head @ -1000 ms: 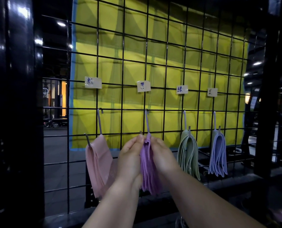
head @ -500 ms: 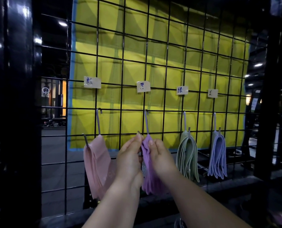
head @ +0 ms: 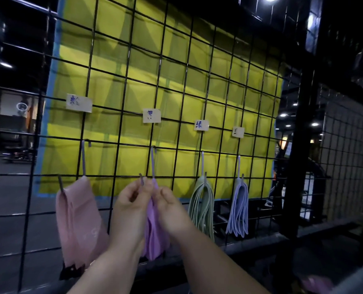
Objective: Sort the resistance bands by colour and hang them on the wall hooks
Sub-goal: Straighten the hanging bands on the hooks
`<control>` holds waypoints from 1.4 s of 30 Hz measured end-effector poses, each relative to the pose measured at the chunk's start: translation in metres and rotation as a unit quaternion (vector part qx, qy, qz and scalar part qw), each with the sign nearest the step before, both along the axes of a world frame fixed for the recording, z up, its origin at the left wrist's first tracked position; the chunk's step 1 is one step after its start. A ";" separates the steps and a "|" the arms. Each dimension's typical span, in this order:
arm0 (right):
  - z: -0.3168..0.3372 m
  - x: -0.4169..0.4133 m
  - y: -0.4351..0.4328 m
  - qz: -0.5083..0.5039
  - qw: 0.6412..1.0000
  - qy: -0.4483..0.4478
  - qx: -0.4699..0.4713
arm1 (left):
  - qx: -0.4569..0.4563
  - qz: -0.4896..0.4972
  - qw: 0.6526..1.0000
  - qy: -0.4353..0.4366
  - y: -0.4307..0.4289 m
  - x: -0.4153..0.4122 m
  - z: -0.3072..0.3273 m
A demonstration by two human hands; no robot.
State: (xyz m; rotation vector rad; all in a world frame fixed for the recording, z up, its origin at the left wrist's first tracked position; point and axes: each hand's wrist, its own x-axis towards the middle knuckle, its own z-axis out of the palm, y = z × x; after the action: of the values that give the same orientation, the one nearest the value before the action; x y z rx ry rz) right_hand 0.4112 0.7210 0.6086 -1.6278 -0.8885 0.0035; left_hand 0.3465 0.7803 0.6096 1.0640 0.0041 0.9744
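Standing close to the wire grid [head: 176, 81], I see one head view only, and everything turns on the hook [head: 152, 162] under the second paper label [head: 151, 116]. The left hand [head: 129, 209] and the right hand [head: 170, 206] meet just below that hook. Each pinches the top of the purple bands [head: 153, 236] between thumb and fingertips, and the bundle hangs straight down from the hook between the two wrists. Compared with a second ago very little has shifted: both hands stay pinched on the same spot, and only the viewpoint has come nearer and tilted. The hook's upturned front tip shows just above the left fingers. I take that to mean the loops are being settled over the hook, not carried to it, so this colour looks nearly finished. To the left of that hook hang the pink bands [head: 76, 219]. To its right come the green bands [head: 201, 206], then the lilac bands [head: 239, 209] furthest out, each on its own hook. A yellow cloth [head: 197, 60] hangs behind the grid.
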 end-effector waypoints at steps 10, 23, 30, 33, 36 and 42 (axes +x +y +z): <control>-0.014 0.005 0.006 0.029 0.998 0.059 -0.001 | 0.190 0.210 0.955 0.087 0.001 0.011 -0.007; -0.014 0.007 -0.006 0.022 1.000 0.008 -0.018 | 0.264 0.285 0.918 0.075 0.001 0.012 -0.011; -0.019 0.001 -0.018 0.000 0.998 -0.002 -0.061 | 0.243 0.270 0.928 0.083 -0.006 0.011 -0.029; -0.033 -0.003 -0.032 -0.035 0.994 -0.034 -0.097 | 0.228 0.255 0.935 0.096 -0.005 0.015 -0.054; -0.055 -0.002 -0.041 -0.062 0.986 -0.056 -0.145 | 0.144 0.198 0.963 0.113 -0.011 0.015 -0.078; -0.077 -0.001 -0.058 -0.079 0.983 -0.011 -0.168 | 0.059 0.208 0.968 0.128 -0.039 0.009 -0.101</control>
State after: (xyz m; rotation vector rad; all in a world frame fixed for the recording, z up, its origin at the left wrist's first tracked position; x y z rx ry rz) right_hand 0.4100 0.6628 0.5318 -2.0141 -0.8035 0.0253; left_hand 0.3554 0.7409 0.5089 1.3235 0.3998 1.2166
